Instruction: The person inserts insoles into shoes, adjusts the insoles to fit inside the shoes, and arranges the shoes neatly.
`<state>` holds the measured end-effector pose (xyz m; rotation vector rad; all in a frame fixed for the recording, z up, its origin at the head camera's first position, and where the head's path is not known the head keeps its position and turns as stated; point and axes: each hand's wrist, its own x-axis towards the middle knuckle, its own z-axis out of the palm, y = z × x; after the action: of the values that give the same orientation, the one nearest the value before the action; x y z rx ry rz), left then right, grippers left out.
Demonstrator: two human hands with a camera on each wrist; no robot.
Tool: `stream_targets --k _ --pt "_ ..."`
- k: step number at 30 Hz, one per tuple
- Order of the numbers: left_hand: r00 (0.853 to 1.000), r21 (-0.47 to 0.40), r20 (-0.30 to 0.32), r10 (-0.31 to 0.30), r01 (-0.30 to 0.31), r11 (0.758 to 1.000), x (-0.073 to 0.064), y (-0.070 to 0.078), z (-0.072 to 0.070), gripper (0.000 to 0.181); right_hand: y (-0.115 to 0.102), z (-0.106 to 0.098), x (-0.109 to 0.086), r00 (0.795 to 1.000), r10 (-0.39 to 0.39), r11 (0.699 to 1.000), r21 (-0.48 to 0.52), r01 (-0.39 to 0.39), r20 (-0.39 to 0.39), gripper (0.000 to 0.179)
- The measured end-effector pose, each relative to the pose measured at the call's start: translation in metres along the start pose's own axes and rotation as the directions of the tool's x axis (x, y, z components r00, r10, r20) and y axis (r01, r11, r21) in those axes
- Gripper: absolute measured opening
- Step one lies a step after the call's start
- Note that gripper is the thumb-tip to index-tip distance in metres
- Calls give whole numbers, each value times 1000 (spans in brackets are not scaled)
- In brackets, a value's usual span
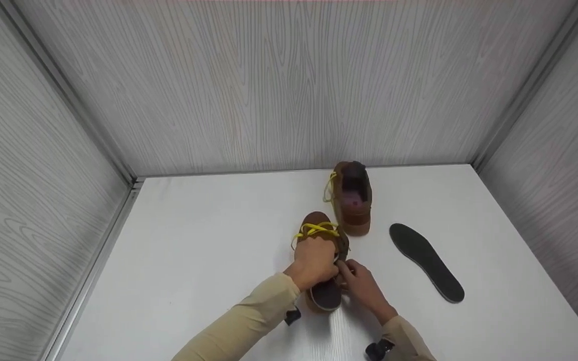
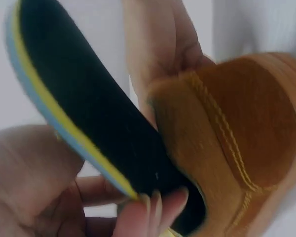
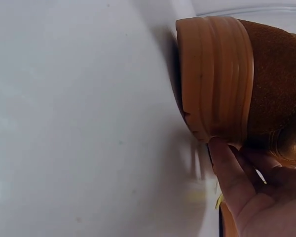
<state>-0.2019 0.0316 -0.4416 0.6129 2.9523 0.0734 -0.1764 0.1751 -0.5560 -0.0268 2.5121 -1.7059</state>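
Note:
A brown suede shoe (image 1: 317, 218) with yellow laces lies on the white table, toe away from me. My left hand (image 1: 314, 258) is over its opening and pinches a dark insole (image 2: 84, 84) with a yellow and blue edge. The insole's front part is inside the shoe; its heel end sticks up out of the opening. My right hand (image 1: 362, 286) grips the shoe's right side near the heel, with fingers (image 3: 232, 173) against the sole and upper. The insole's front end is hidden within the shoe.
A second brown shoe (image 1: 363, 220) with yellow laces stands just beyond, near the back wall (image 1: 289, 90). Another dark insole (image 1: 427, 260) lies flat on the table (image 1: 193, 250) to the right. Grey wood-grain panels enclose both sides.

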Motion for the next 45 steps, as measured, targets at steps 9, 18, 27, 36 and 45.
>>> stream_targets --k 9,18,27,36,45 --pt "1000 10 -4 -18 18 1000 0 3 6 24 5 6 -1 1000 13 1000 -7 -13 -2 42" --pt "990 143 -115 -84 100 985 12 7 19 15 4 9 -2 1000 -9 998 -63 7 -24 45" --pt "985 285 -167 -50 97 954 22 35 35 13 7 2 2 999 12 998 -62 -15 -40 36" --pt "988 203 -71 -140 151 967 42 29 56 19 11 5 0 999 15 1000 25 -14 -33 32" --pt "990 221 -53 -128 137 966 45 25 61 20 11 3 3 1000 31 997 72 -31 6 37"
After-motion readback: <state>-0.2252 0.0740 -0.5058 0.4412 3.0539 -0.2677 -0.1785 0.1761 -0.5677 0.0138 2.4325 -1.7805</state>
